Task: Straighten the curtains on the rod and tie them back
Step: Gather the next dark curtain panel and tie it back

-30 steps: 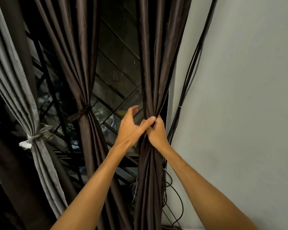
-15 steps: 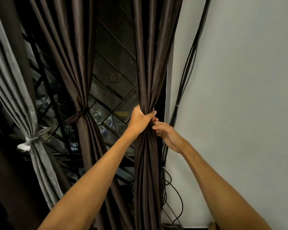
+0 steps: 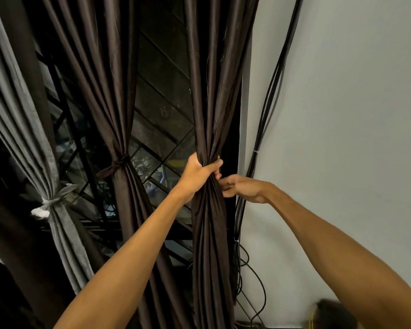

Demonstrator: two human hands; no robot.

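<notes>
A pleated grey fabric curtain (image 3: 22,129) hangs far left, bound by a pale knotted tie (image 3: 48,203). Next, a glossy dark brown curtain (image 3: 100,79) is cinched with a brown tie (image 3: 116,166). The left hand (image 3: 198,173) grips the untied rightmost brown curtain (image 3: 211,91), its fingers wrapped round the gathered folds. The right hand (image 3: 243,188) has its curled fingers at the curtain's edge; whether they hold the fabric I cannot tell. Black cables (image 3: 268,103) run down the white wall (image 3: 342,115).
</notes>
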